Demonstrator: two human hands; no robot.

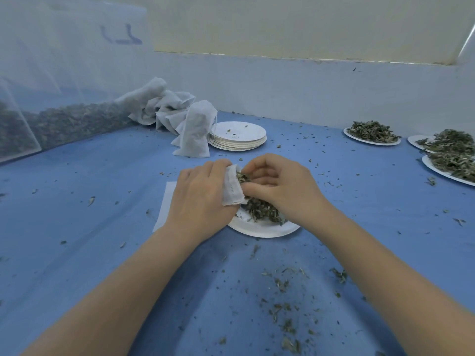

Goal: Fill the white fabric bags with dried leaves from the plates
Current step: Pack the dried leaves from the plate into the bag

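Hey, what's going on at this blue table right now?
A person is stuffing dried leaves into a white fabric bag. The left hand holds the bag's mouth open over a paper plate, while the right hand pinches leaves from that plate into it. Filled bags lie behind beside a stack of empty plates; three more plates of leaves wait at right.

A white fabric bag (pixel 232 186) is gripped, dark green dried leaves (pixel 259 208) showing beside the grip on a white plate (pixel 259 229); blue cloth (pixel 102 201), flecked green, lies beneath.
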